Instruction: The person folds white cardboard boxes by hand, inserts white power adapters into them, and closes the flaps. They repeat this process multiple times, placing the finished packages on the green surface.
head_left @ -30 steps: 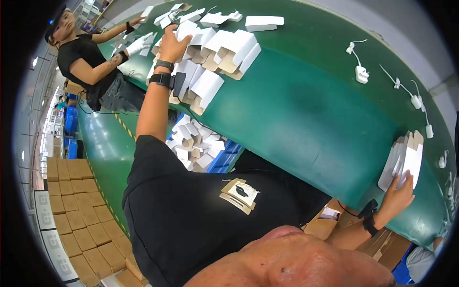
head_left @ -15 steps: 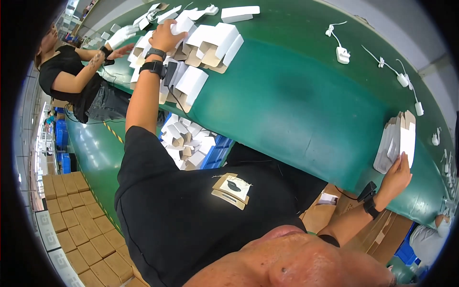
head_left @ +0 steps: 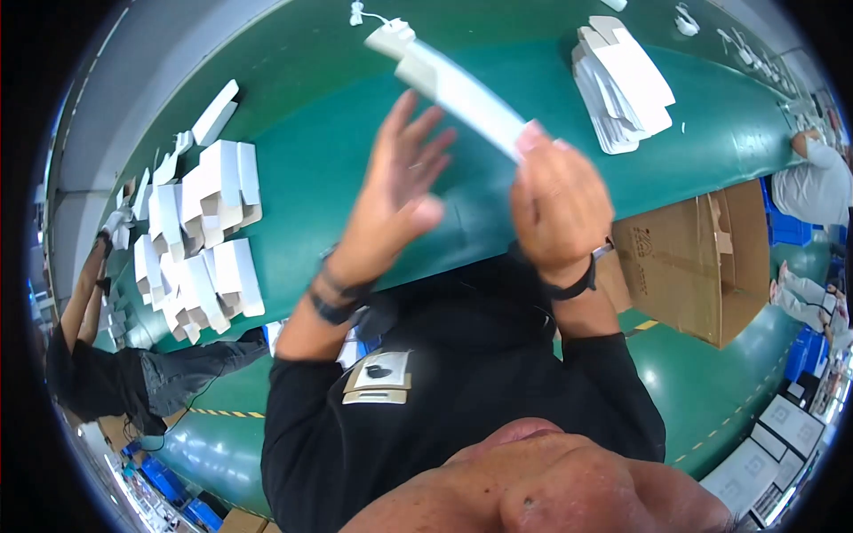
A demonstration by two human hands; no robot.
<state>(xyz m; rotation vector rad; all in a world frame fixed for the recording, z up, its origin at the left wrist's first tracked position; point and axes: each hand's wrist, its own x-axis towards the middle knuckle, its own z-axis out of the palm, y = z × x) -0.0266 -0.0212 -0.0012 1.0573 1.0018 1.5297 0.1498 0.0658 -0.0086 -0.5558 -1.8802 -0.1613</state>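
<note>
Pinching one end of a flat white cardboard carton point(head_left: 458, 91) above the smooth green bench point(head_left: 324, 160), the right hand point(head_left: 564, 204) could drop it if its fingers slacken, since the left hand point(head_left: 389, 202), fingers spread nearby, gives no apparent support.

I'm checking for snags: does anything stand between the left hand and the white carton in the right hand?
Nothing visible does: only green tabletop shows between the open left hand and the white carton, whose near end the right hand grips.
</note>
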